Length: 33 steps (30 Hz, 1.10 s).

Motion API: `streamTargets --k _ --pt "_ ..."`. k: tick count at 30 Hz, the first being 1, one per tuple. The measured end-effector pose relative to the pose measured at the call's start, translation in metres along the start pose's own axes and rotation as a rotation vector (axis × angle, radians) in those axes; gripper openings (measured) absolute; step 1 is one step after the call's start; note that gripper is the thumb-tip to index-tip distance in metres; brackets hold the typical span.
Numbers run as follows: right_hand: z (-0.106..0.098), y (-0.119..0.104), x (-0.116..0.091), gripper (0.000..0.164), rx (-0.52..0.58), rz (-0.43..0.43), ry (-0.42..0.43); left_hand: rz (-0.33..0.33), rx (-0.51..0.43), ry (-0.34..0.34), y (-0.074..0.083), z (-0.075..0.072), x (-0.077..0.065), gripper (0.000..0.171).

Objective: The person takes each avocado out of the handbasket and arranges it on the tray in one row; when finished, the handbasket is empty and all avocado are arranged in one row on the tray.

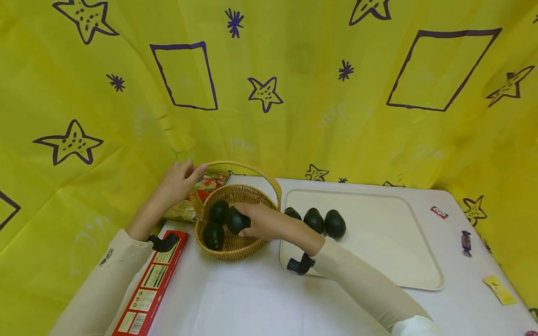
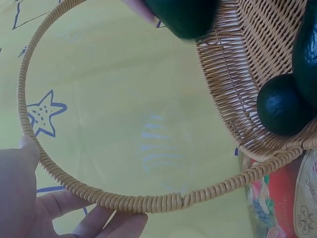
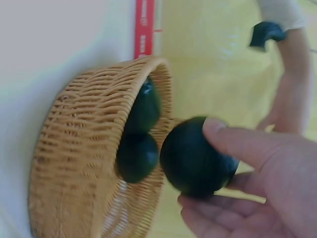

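Note:
My left hand [image 1: 178, 181] holds the arched handle [image 2: 148, 203] of a wicker basket [image 1: 235, 255], thumb on one side and fingers on the other. In my right hand [image 1: 265, 223] is a dark green avocado [image 3: 193, 156], gripped between thumb and fingers over the basket's opening. Two more avocados lie inside the basket, one avocado [image 1: 218, 212] behind the other avocado [image 1: 213, 235]. A cream tray [image 1: 378, 242] stands to the right of the basket. Three avocados [image 1: 335, 224] sit in a row near its left edge, partly hidden by the right forearm.
A long red box [image 1: 153, 284] lies left of the basket. Colourful packets [image 1: 210, 183] stand behind the basket at its left. Along the table's right side lie a red-and-white wrapper [image 1: 439, 212], a purple sweet [image 1: 466, 243] and a yellow sachet [image 1: 499, 290]. A yellow patterned curtain [image 1: 294, 130] hangs behind.

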State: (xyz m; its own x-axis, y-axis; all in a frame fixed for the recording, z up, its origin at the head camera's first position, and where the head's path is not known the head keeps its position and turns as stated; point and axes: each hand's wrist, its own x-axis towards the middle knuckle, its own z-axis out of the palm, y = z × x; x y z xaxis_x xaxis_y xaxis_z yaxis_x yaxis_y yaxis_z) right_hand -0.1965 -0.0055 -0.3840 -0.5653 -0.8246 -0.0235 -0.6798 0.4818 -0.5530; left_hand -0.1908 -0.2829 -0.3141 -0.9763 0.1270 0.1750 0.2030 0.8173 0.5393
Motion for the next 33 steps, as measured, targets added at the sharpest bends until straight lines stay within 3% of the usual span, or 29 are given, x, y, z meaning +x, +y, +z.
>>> streamTargets --k 3,9,14,18,25,33 --pt "-0.011 0.000 -0.034 0.077 0.042 -0.043 -0.007 0.002 -0.003 0.001 0.000 0.002 0.000 0.054" --pt "-0.034 0.008 -0.102 0.071 0.073 -0.034 0.047 -0.017 0.009 0.004 0.002 0.002 -0.002 0.057" --pt "-0.051 0.033 -0.150 0.073 0.072 0.031 0.162 -0.003 0.010 0.011 0.003 0.003 -0.002 0.056" --pt "-0.059 0.065 -0.182 0.077 0.043 0.137 0.270 0.015 -0.004 0.016 0.003 0.003 -0.001 0.055" --pt "-0.059 0.122 -0.225 0.076 0.043 0.282 0.357 -0.014 0.026 0.003 0.001 0.003 -0.002 0.056" --pt "-0.040 0.171 -0.244 0.079 0.099 0.407 0.337 -0.020 0.019 0.001 0.003 0.003 -0.003 0.057"
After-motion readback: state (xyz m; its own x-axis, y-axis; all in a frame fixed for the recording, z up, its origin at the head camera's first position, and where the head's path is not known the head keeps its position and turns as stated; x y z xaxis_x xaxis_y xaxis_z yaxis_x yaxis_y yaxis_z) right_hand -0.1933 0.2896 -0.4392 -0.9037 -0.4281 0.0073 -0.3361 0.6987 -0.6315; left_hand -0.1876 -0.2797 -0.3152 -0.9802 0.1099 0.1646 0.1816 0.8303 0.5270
